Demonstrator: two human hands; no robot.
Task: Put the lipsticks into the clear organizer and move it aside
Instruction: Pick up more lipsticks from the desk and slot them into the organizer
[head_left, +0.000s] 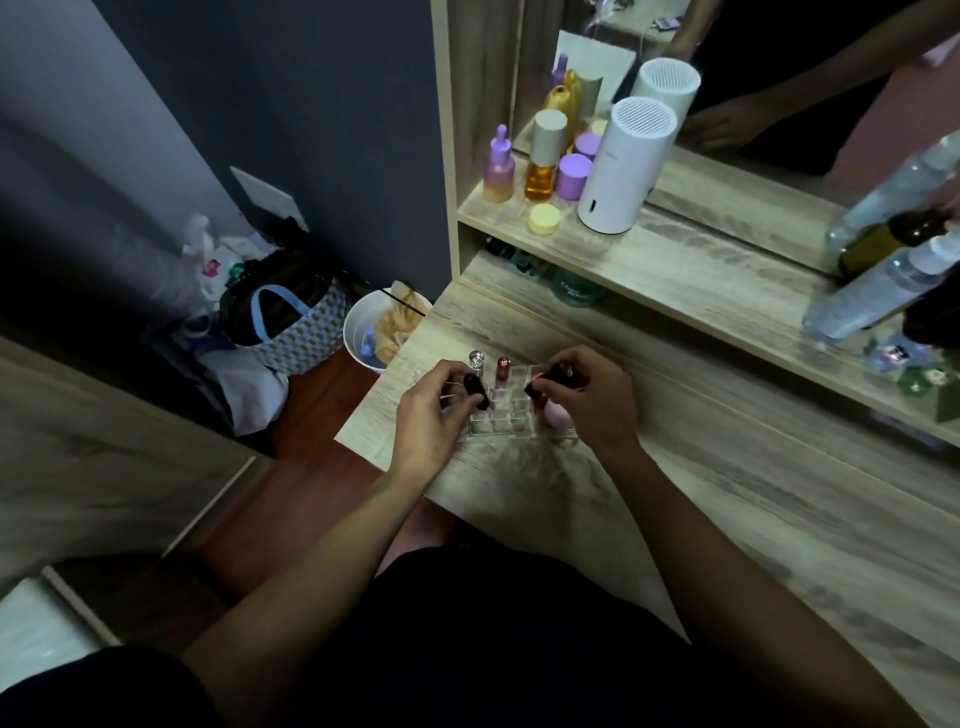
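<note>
The clear organizer (511, 423) with its grid of small slots sits near the left end of the wooden vanity table (701, 519). Two lipsticks stand upright in its far row: a silver-capped one (476, 362) and a dark pink one (502, 371). My left hand (434, 410) grips a black lipstick (475, 391) over the left slots. My right hand (589, 397) holds a dark red lipstick (550, 379) tilted over the right slots. A pink egg-shaped sponge (556, 414) sits in the organizer under my right hand.
A raised shelf behind carries purple and amber bottles (543, 161), a yellow jar (544, 218), a white cylinder (626, 166) and clear spray bottles (878, 291) at right. A mirror stands behind. Off the table's left edge are a white bin (371, 332) and a patterned bag (306, 327).
</note>
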